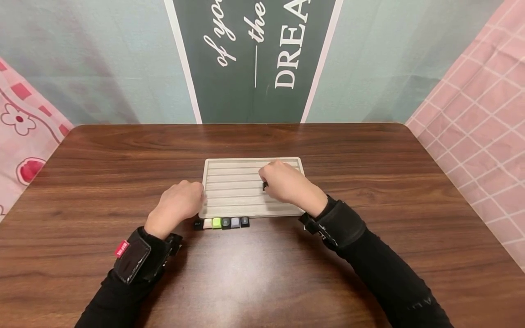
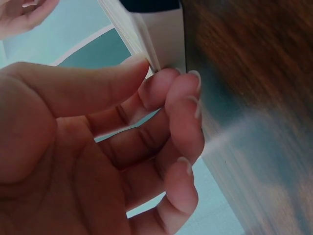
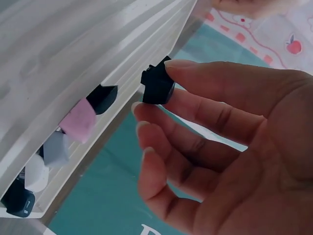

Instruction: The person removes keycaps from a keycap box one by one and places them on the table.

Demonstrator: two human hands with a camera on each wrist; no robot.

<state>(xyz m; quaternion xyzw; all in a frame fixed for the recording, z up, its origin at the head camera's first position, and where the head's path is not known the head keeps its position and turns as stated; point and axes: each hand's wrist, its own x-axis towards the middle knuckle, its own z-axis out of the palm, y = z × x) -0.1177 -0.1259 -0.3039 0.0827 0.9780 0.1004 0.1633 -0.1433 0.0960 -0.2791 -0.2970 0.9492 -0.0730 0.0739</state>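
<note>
A pale ridged tray (image 1: 231,183) lies on the table. My left hand (image 1: 180,200) is at its left side; in the left wrist view the thumb and curled fingers (image 2: 183,122) pinch the tray's edge near a corner. Over the tray's right half, my right hand (image 1: 287,183) pinches a black keycap (image 3: 157,84) between thumb and fingers, clear of the tray surface. The right wrist view shows several keycaps along one edge channel of the tray, among them a pink keycap (image 3: 79,121), a grey keycap (image 3: 56,148) and a white keycap (image 3: 36,174). The head view hides these behind my right hand.
Along the tray's near edge, a row of loose keycaps sits on the wooden table (image 1: 254,273), including a lime green keycap (image 1: 216,222). Behind the table hangs a cloth backdrop (image 1: 135,59) with lettering. Pink patterned cloths flank both sides.
</note>
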